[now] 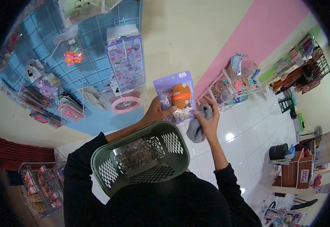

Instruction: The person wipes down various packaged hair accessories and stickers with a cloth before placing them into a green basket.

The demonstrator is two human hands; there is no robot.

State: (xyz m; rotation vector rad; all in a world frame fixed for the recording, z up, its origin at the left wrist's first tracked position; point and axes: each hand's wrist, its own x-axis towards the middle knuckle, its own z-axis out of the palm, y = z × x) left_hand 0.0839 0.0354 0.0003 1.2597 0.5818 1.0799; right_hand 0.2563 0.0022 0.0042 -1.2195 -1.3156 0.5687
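One purple packet (173, 97) lies between the two hands, its lower left edge pinched by the left hand's (159, 112) thumb and fingers. The right hand (209, 120), at the packet's right edge, is curled round one grey cloth (196, 132); whether it touches the packet I cannot tell. One green basket (168, 164) sits nearer the body, against the left forearm.

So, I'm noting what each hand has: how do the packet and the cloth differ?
The packet is purple with an orange round shape on its front, while the cloth is plain grey. The packet is spread out facing the camera; the cloth is bunched up. The left hand holds the packet, the right hand the cloth. Both are held side by side.
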